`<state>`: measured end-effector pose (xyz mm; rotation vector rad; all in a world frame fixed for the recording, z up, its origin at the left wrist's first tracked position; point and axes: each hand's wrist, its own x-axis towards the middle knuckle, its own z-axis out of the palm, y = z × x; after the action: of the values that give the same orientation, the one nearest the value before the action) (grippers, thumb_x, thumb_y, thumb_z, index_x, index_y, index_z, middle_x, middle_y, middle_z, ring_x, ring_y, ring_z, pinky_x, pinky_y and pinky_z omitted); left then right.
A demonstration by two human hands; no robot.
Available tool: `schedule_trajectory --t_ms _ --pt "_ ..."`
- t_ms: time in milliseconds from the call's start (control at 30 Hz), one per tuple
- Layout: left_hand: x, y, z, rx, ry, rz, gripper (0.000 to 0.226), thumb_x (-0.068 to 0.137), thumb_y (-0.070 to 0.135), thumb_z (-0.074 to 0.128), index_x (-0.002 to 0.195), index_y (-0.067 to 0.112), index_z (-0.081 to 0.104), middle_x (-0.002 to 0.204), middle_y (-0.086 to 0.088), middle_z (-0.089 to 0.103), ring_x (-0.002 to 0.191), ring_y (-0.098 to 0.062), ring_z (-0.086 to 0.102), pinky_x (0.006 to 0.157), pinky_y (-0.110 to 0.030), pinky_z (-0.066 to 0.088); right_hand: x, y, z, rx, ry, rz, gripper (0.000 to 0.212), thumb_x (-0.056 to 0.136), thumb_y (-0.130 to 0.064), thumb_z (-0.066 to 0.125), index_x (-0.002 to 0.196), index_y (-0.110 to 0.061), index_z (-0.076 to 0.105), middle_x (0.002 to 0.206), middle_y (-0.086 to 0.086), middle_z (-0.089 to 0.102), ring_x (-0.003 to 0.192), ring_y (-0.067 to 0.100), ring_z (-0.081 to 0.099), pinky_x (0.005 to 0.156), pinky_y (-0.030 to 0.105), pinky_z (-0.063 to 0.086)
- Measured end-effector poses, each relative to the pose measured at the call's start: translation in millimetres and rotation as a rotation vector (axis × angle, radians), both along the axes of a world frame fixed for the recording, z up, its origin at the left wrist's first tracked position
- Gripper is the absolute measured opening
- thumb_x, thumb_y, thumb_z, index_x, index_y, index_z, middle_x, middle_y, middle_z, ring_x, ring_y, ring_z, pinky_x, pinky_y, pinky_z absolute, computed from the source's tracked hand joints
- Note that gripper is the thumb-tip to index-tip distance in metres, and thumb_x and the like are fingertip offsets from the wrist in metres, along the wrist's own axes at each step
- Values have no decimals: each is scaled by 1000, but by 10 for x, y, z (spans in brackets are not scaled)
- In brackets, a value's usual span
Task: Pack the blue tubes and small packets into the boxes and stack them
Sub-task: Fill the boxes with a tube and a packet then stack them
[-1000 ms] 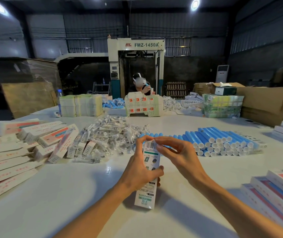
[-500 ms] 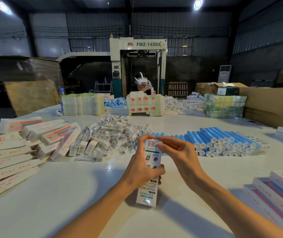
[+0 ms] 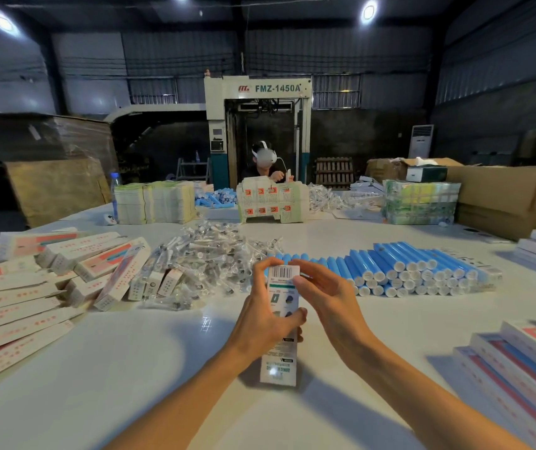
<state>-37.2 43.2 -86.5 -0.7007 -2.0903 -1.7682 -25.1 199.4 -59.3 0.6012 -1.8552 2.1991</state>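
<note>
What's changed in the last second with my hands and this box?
Very little. The right hand has turned slightly at the top end of the box, thumb beside the barcode, fingers over the top. The left hand keeps its grip round the middle, box still standing on the table. Blue tubes and packets lie unmoved.

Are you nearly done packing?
Not nearly. Done: closed striped white boxes stacked on the right. In hand: the left hand grips a long white cardboard box while the right hand pinches its top end. To do: rows of blue plastic tubes, a heap of clear packets, flat unfolded boxes.
</note>
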Motion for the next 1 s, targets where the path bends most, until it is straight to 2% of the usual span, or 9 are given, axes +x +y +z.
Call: schedule_trajectory --t_ms 100,300,400,467,567,667,733,833,1000 --pt "2 -8 -6 -22 59 74 84 78 22 80 141 41 28 116 3 66 96 -20 75 81 -43 65 23 -31 -74 -40 -117 118 41 101 -33 66 141 -29 61 133 -3 70 126 15 64 98 30 56" --pt "25 -37 -40 62 88 173 79 80 47 73 143 42 25 109 7 67 94 -17 73 79 -36 63 164 -204 -98 29 -385 278 48 100 -68 43 128 -40 71 130 1 72 122 19 67 100 38 56" --pt "5 -35 -66 93 45 174 69 90 67 65 143 45 25 110 21 68 101 -12 74 82 -34 63 231 -244 -74 48 -383 250 49 102 -66 40 133 -38 67 124 5 74 111 20 72 86 31 59" --pt "-10 -28 -69 93 -31 121 64 88 86 50 138 54 27 110 29 68 104 -3 72 81 -22 59 293 -209 -48 106 -359 193 45 99 -66 46 124 -38 70 109 2 76 94 14 73 78 26 58" --pt "-50 -32 -96 21 -79 113 77 83 98 29 145 52 27 110 28 69 98 10 65 81 -11 49 354 -38 14 299 -280 81 29 99 -66 47 118 -54 67 106 -13 74 98 10 71 84 27 56" --pt "-90 -70 -121 -202 -58 167 76 92 86 36 153 41 35 111 13 65 94 3 62 91 -31 49 390 315 164 508 -151 -116 39 103 -62 47 136 -45 59 120 -11 68 100 2 65 82 19 50" --pt "-64 -81 -129 -441 15 178 49 101 67 48 142 40 53 107 16 64 98 2 60 93 -38 51 457 649 310 672 -38 -261 40 103 -58 50 134 -35 61 114 -8 68 89 -5 63 72 11 46" --pt "6 -48 -154 -648 114 121 18 105 37 65 121 43 68 102 23 62 102 5 56 94 -36 51 623 1222 506 915 40 -495 42 99 -59 58 130 -32 62 108 -7 69 88 4 65 72 25 54" --pt "32 -26 -210 -697 192 19 18 104 30 67 109 47 71 104 22 67 104 -3 60 92 -32 51 950 2182 729 1206 74 -915 44 92 -57 69 122 -26 66 106 -6 68 90 15 66 74 40 60"
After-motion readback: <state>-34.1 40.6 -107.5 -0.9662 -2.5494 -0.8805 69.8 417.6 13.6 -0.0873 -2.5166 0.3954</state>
